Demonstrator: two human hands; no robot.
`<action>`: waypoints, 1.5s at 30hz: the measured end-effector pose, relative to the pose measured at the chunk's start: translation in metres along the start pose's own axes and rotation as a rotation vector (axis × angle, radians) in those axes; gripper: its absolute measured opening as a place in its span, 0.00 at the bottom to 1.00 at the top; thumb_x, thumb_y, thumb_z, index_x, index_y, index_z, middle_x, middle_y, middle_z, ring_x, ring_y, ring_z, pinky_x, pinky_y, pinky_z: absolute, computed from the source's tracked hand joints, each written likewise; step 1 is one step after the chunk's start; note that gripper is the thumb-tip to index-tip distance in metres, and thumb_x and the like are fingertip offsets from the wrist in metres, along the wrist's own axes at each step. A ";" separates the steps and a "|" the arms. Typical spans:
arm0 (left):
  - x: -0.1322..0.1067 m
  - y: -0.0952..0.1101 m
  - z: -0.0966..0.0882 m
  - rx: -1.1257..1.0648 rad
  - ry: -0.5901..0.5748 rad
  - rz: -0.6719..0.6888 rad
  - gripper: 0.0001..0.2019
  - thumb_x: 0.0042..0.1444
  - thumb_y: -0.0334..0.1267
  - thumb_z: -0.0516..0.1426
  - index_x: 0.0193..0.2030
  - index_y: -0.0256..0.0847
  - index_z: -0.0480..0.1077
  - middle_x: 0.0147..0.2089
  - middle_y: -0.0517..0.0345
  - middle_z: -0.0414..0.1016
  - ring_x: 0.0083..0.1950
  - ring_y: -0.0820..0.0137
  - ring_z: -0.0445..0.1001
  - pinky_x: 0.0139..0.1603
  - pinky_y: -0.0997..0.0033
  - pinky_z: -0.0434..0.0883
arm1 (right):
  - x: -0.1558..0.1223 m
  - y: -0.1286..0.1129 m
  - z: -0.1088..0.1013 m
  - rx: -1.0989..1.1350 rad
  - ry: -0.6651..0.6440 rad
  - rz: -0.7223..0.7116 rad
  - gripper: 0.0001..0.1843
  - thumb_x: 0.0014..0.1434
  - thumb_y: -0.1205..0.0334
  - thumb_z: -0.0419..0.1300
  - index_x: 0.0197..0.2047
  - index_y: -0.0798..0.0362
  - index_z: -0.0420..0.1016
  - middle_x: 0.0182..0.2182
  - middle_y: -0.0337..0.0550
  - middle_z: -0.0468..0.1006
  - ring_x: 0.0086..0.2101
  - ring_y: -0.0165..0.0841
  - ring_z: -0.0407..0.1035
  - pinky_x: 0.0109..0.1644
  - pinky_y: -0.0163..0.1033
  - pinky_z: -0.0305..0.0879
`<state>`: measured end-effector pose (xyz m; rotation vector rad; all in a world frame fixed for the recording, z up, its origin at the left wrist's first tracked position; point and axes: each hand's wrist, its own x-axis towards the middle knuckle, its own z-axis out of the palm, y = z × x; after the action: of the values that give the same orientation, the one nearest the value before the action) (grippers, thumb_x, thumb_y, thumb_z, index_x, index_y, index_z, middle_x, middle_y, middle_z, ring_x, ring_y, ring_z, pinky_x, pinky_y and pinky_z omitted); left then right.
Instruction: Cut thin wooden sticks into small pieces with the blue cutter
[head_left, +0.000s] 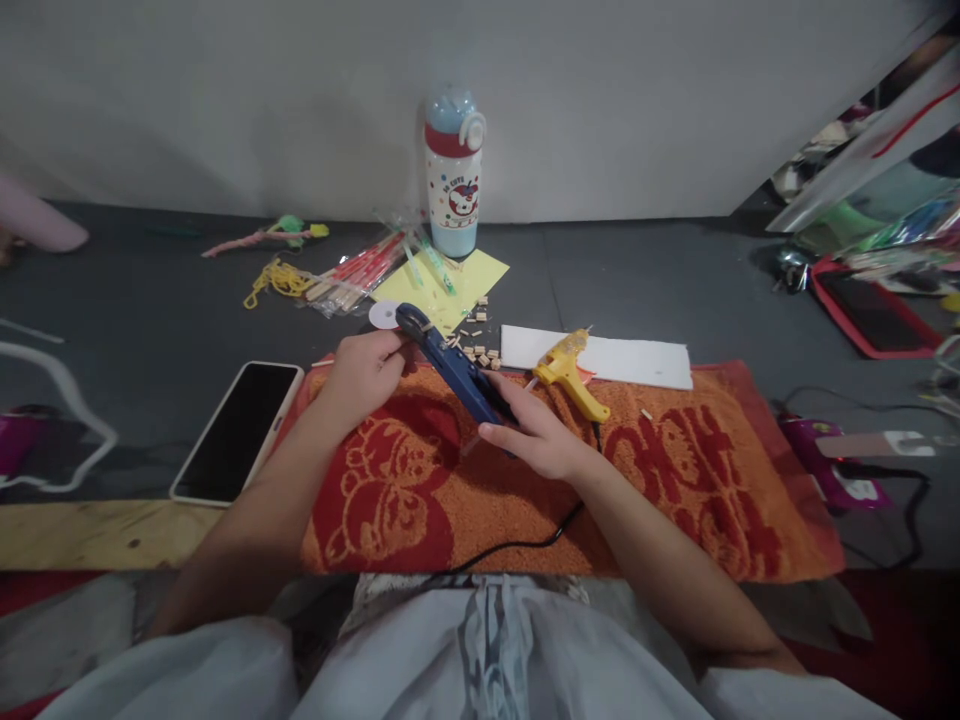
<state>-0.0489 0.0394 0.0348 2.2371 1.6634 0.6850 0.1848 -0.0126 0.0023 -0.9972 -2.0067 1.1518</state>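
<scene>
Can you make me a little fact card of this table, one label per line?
Left hand: by the blue tool's far end, grip unclear
Right hand: holding the blue tool's near end
Below: orange towel
Glue gun: yellow, lying across white strip and towel
Wood bits: beside the strip
Bottle: upright, at the back
White phone: left of towel, screen dark
</scene>
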 end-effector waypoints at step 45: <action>0.001 0.003 -0.004 -0.103 -0.073 0.034 0.14 0.49 0.29 0.46 0.26 0.37 0.73 0.24 0.59 0.74 0.27 0.73 0.70 0.31 0.75 0.63 | -0.001 0.000 -0.004 -0.087 -0.003 0.001 0.36 0.60 0.46 0.53 0.65 0.58 0.52 0.60 0.57 0.64 0.58 0.48 0.61 0.62 0.53 0.57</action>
<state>-0.0482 0.0395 0.0402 2.1958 1.5243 0.6733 0.1883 -0.0122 0.0037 -1.0398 -2.0738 1.0753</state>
